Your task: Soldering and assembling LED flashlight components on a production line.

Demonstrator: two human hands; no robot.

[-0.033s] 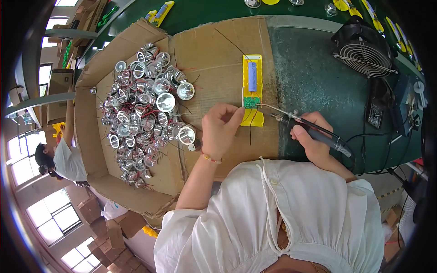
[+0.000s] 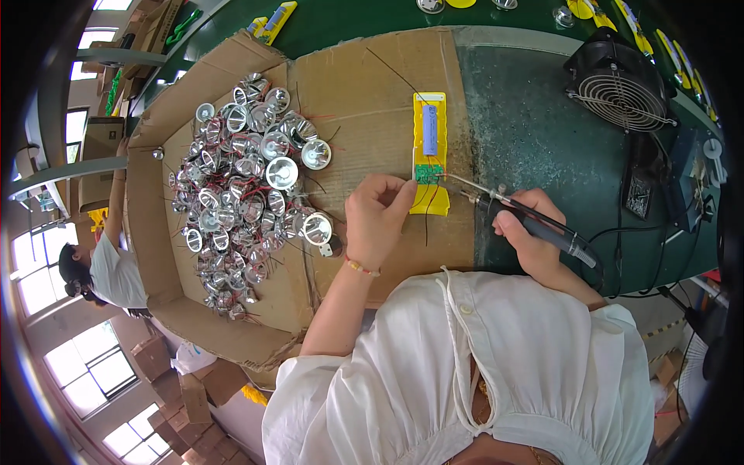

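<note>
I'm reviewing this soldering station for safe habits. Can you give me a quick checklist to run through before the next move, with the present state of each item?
1. Soldering iron gripped on its handle by the right hand: ok.
2. Iron tip at the small green circuit board: ok.
3. Left hand steadying the yellow housing, with fingertips close to the hot tip: not ok.
4. Housing lying flat on the cardboard: ok.
5. Pile of silver reflectors apart from the iron: ok.
6. Fan running: cannot tell.
</note>
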